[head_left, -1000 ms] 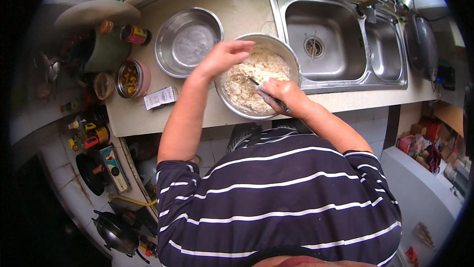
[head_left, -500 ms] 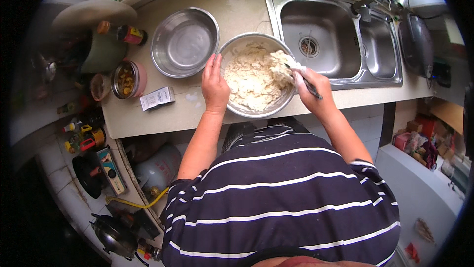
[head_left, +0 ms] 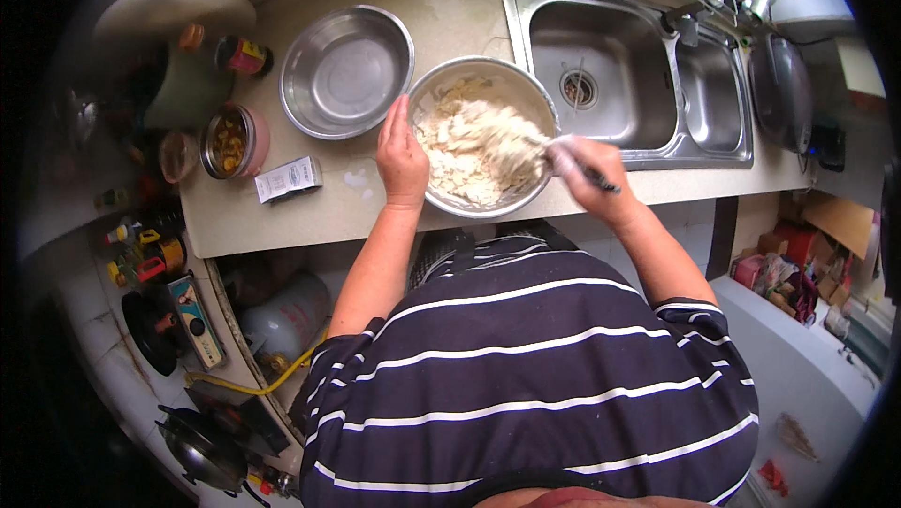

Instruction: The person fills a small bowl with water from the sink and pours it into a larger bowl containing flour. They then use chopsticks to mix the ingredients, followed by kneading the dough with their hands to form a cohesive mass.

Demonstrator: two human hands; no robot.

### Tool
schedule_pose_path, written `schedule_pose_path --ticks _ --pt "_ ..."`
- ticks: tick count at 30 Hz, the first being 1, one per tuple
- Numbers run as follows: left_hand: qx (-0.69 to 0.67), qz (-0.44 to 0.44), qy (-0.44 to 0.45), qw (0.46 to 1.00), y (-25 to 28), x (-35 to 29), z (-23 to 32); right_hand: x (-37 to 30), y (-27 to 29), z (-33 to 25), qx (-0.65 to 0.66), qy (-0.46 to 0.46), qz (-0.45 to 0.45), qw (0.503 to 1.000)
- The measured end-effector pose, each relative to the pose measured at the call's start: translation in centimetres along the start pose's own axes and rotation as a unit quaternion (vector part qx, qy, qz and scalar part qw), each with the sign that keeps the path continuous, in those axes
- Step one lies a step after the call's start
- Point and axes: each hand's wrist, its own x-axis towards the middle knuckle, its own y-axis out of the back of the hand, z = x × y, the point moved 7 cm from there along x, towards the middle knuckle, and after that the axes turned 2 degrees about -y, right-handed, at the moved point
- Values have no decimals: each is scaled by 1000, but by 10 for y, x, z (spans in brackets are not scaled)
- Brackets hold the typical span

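Pale countertop [head_left: 450,10] spreads across the view; with the steel bowl [head_left: 507,76] as the dial's centre and its far side as twelve, a double sink [head_left: 601,67] sits at two, a second steel basin [head_left: 347,81] at ten and a small white box [head_left: 288,179] near nine. Shaggy, pale dough [head_left: 455,142] lies inside the steel bowl. The left hand [head_left: 404,156] rests against the bowl's outside at nine, fingers straight and together; its thumb cannot be made out. The right hand [head_left: 589,175], at the rim between three and four, is closed round a dark-handled utensil [head_left: 605,182], its working end lost in a blurred clump of dough. To mix well, the left palm should brace the wall so the bowl does not spin, while the utensil scoops deep from six and folds over toward twelve, scraping the sides. Slow, full strokes probably suit so sticky a mix better than quick, shallow ones, which could flick bits over the rim
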Motion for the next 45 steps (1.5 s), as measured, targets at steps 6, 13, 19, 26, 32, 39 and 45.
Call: schedule_pose_path --ticks 6,13,19,26,32,39,45 --pt "10 -7 0 1000 -1 0 1 36 -44 38 210 -75 39 974" --pt "-6 1 -4 1000 -1 -3 0 25 -67 -29 21 153 -41 987" --pt "-7 27 13 1000 -1 -3 -1 34 -12 27 -25 -20 52 998" --pt "-10 29 17 999 -1 -5 -4 24 -45 54 227 -150 97 957" --pt "-29 41 30 998 0 -6 -4 1 -33 -1 43 62 -54 996" --pt "-20 40 36 998 -2 -8 -4 35 -31 38 48 -103 69 991" --pt "-20 45 31 998 1 -8 -2 11 -47 -8 39 98 -52 993"
